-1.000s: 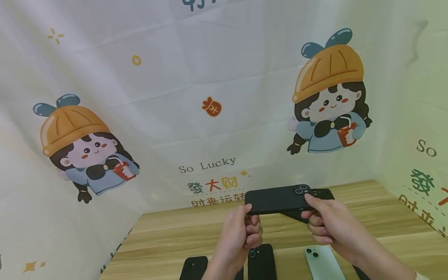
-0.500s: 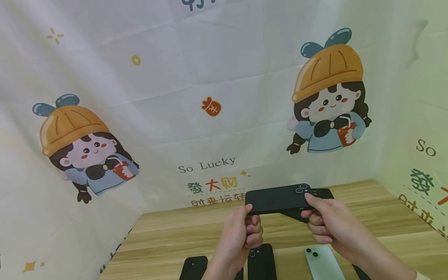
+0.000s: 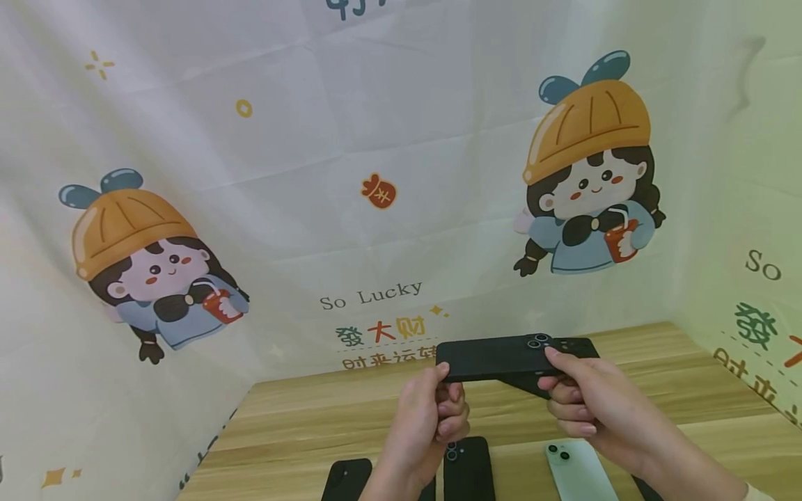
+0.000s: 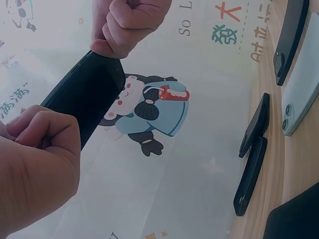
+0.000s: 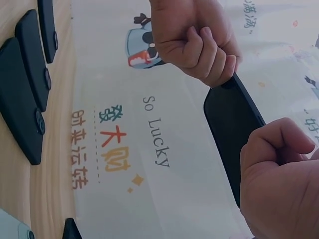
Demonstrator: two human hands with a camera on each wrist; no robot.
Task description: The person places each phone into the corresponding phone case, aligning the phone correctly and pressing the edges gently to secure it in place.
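A black smartphone [image 3: 489,360] is held up sideways between both hands, its back with round camera lenses facing me in the head view. My left hand [image 3: 426,421] pinches its left end, thumb on the near face and fingers curled behind and below. At the camera end, my right hand [image 3: 595,400] pinches the other side, with the thumb beside the lenses. In the left wrist view the phone [image 4: 89,92] slants between the two hands. The right wrist view shows its dark face [image 5: 232,132], partly covered by fingers.
On the wood-grain table [image 3: 301,417] lie a mint-green phone [image 3: 579,470] and several black ones, including a black phone [image 3: 347,479] at front left and another [image 3: 471,470] beside my left forearm. Two more black phones [image 4: 255,124] lie farther back. A printed cloth [image 3: 282,229] hangs behind.
The held phone has dipped slightly and tipped a little, its upper edge lower than before. Both hands keep the same hold; the phones on the table have not moved.
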